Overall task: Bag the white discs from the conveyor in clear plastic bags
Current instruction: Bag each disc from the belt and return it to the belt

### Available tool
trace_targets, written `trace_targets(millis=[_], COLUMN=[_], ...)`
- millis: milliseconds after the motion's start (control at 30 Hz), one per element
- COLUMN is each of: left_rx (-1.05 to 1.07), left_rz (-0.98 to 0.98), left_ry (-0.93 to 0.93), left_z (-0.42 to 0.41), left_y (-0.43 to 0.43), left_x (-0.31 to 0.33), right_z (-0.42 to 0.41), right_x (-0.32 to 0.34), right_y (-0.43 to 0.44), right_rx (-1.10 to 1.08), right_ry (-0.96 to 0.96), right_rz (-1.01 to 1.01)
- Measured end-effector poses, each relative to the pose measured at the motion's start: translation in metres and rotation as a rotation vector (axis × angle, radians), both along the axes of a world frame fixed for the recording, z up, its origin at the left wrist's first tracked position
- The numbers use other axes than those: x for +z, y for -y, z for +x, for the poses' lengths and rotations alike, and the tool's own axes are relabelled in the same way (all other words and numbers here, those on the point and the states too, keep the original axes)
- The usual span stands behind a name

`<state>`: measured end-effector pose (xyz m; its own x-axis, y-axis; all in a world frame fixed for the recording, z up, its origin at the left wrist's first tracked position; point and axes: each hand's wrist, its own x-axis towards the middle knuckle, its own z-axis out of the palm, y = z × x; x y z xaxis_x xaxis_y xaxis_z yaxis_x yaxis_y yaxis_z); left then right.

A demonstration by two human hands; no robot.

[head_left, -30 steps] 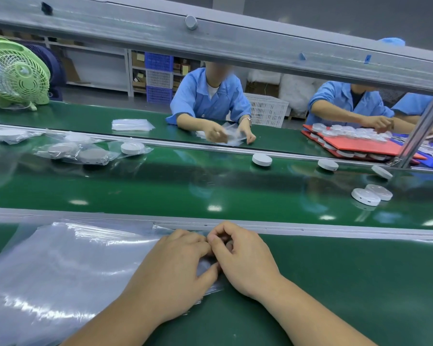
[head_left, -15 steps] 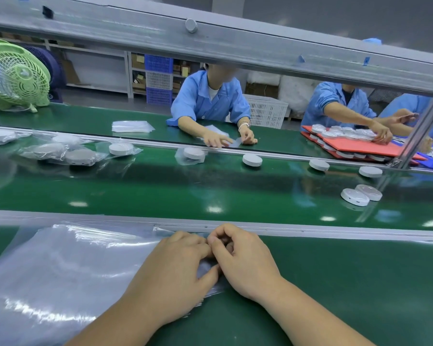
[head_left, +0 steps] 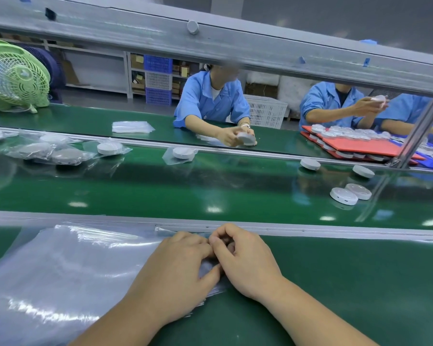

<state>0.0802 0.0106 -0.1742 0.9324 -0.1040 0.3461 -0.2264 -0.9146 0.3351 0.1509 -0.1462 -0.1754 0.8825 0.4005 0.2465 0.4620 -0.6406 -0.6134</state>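
The head camera is my only view. Both hands meet at the right edge of the stack of flat clear plastic bags (head_left: 68,265), which lies on the near green ledge.

The left hand (head_left: 175,270) rests on the film with its fingers curled, pinching at that edge. The right hand (head_left: 245,260) is curled tight, its fingertips nipping the same edge (whether it has caught one layer or two, I cannot tell). Neither hand holds a disc.

I judge the step in hand to be peeling one bag free and opening its mouth.

The round white plastic discs (head_left: 343,196) lie unbagged on the glossy green conveyor belt (head_left: 210,186), well off to the right. The nearest are an overlapping pair, with two more beyond them. Discs already bagged (head_left: 110,148) sit further left.

The next move calls for spreading the mouth, then reaching the right hand over the rail for the nearest disc.
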Motion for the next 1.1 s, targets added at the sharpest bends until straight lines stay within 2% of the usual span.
trace_targets(millis=[1100], left_rx=[-0.019], left_rz=[-0.033], left_ry=[0.005], left_z=[0.0010], left_y=[-0.0012], left_x=[-0.0002], right_z=[0.0008], right_x=[-0.0001], right_y=[-0.0007], right_rx=[-0.005], right_ry=[-0.015], right_rz=[0.003])
